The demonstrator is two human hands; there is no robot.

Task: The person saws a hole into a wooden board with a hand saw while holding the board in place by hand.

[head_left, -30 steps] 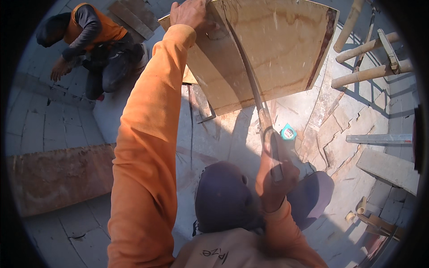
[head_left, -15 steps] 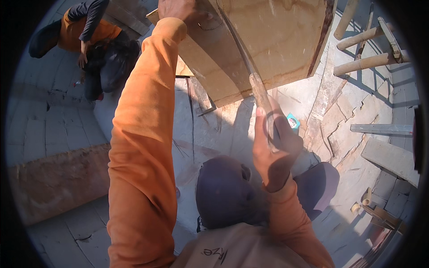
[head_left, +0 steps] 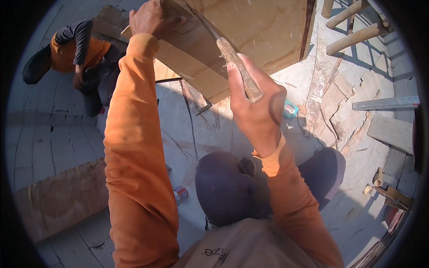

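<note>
A pale, cracked floor [head_left: 178,105] spreads around us in hard sunlight, with bamboo poles [head_left: 355,39] at the upper right, a broad brown plank [head_left: 62,196] at the left and a co-worker [head_left: 80,56] bent low beyond it. Ahead of us lies the plywood board [head_left: 263,40], its far part cut off by the top of the view.

Our right hand [head_left: 258,100] is closed around the wooden handle [head_left: 237,67] of a saw, thumb along its left side, just over the board's near edge. From that grip the blade [head_left: 203,20] points away from us and leftward — its long axis slants across the board toward the left hand's side. Our left hand [head_left: 149,18] rests at the board's left part, farther from us than the right and left of the blade; we cannot tell whether it clasps the edge or only presses. A teal tape measure [head_left: 290,110] lies just beside our right hand, on the floor.
</note>
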